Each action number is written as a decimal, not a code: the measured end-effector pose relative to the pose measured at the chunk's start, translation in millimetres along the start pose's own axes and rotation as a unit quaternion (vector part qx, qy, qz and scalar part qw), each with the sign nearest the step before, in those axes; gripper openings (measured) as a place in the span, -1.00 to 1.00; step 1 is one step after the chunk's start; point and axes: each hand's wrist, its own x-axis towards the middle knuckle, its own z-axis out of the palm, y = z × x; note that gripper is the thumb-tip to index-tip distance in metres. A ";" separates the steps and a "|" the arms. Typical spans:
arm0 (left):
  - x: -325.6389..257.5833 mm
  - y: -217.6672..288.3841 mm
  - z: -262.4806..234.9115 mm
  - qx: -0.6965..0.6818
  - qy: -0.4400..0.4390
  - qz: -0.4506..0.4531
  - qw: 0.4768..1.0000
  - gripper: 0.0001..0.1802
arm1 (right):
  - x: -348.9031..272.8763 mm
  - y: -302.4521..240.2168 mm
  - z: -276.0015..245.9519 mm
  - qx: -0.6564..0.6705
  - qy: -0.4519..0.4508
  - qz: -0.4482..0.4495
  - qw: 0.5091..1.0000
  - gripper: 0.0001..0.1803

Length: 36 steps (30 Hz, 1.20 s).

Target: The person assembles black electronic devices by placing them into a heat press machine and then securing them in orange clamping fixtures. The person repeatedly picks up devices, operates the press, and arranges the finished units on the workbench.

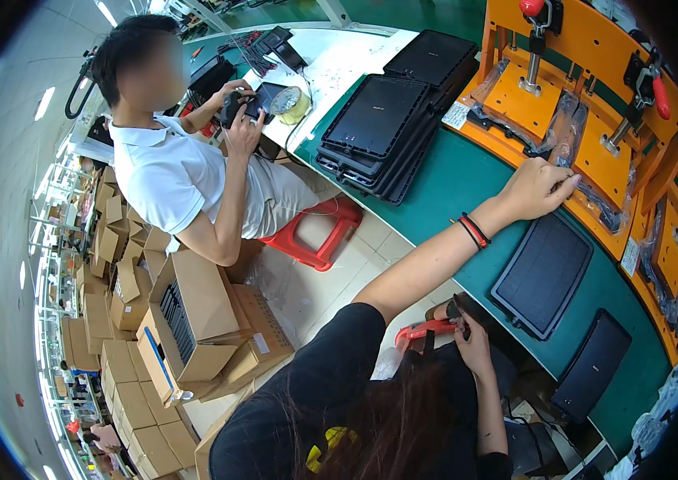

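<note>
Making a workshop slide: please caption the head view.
Left hand at an orange clamp frame, black panels on a green table, a co-worker seated nearby.

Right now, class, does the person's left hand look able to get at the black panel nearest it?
Probably yes: the left hand is close to the panel, which lies on the green mat with nothing visible covering it.

A factory workshop, most likely an assembly line; orange fixtures (519, 100) with red-handled toggle clamps (661, 98) stand at a green surface (435, 204); black cases (377, 114) lie stacked there; cardboard boxes (135, 408) crowd the tiled floor (379, 250); bright tube lights (45, 102) hang overhead; a co-worker (171, 172) sits on a red plastic stool (331, 240) beside a white surface (347, 52).
</note>
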 end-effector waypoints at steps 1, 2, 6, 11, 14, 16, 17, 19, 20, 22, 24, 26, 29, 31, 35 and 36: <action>0.0 -0.3 0.2 0.000 -0.001 -0.001 1.000 -0.66 | 0.2 -4.2 -1.1 0.000 -0.005 0.002 1.000 -0.43; 0.0 -0.7 0.2 0.000 -0.001 -0.002 1.000 -0.66 | 0.0 -9.5 -2.8 0.000 -0.010 0.004 1.000 -0.41; 0.2 -0.2 -0.6 0.003 -0.004 -0.002 1.000 -0.66 | -0.3 -9.4 -3.0 0.006 -0.010 -0.004 1.000 -0.38; 1.2 -0.4 0.0 -0.001 -0.003 0.001 1.000 -0.66 | -0.6 -13.8 -4.3 -0.008 -0.006 -0.028 1.000 -0.36; 0.9 -1.9 0.4 0.001 -0.001 0.007 1.000 -0.67 | -0.1 -14.6 -4.8 -0.009 -0.011 -0.025 1.000 -0.37; 1.2 -1.4 -0.5 0.000 -0.003 0.006 1.000 -0.68 | -0.3 -15.3 -6.0 -0.014 -0.017 -0.016 1.000 -0.37; 0.8 -0.7 -2.6 -0.001 -0.008 0.002 1.000 -0.68 | 0.0 -17.2 -6.4 -0.019 -0.021 -0.006 1.000 -0.38; 0.6 0.2 -2.8 -0.002 -0.011 -0.003 1.000 -0.68 | -0.3 -19.4 -6.5 -0.022 -0.024 -0.005 0.999 -0.39; -0.1 -0.1 -2.1 -0.001 -0.010 -0.004 1.000 -0.68 | -0.2 -20.1 -6.1 -0.021 -0.021 -0.015 0.999 -0.39; -1.2 -0.2 -1.4 -0.004 -0.004 -0.006 1.000 -0.68 | -1.0 -22.0 -5.9 -0.021 -0.021 -0.018 0.999 -0.40; -2.1 0.5 -1.1 -0.015 0.004 -0.006 1.000 -0.67 | -2.9 -24.3 -5.4 -0.025 -0.022 -0.005 0.999 -0.41; -0.7 2.3 -0.2 -0.003 -0.006 0.005 1.000 -0.65 | -3.7 -25.2 -4.8 -0.008 -0.017 -0.006 1.000 -0.43; 0.2 1.2 6.3 -0.022 -0.025 -0.021 0.999 -0.59 | -3.8 -6.5 0.1 -0.033 -0.003 0.029 0.999 -0.53; -1.9 0.9 7.0 0.012 -0.020 0.002 1.000 -0.68 | -9.3 -1.2 -2.6 -0.066 -0.014 -0.036 0.997 -0.66; -18.8 31.5 -16.0 -0.032 0.023 -0.058 0.998 -0.65 | -55.3 -77.3 -26.1 -0.293 0.100 -0.177 0.934 -0.44; -18.5 58.3 -14.5 -0.067 0.049 -0.060 0.995 -0.57 | -72.3 -80.7 -38.4 -0.298 0.094 -0.151 0.938 -0.37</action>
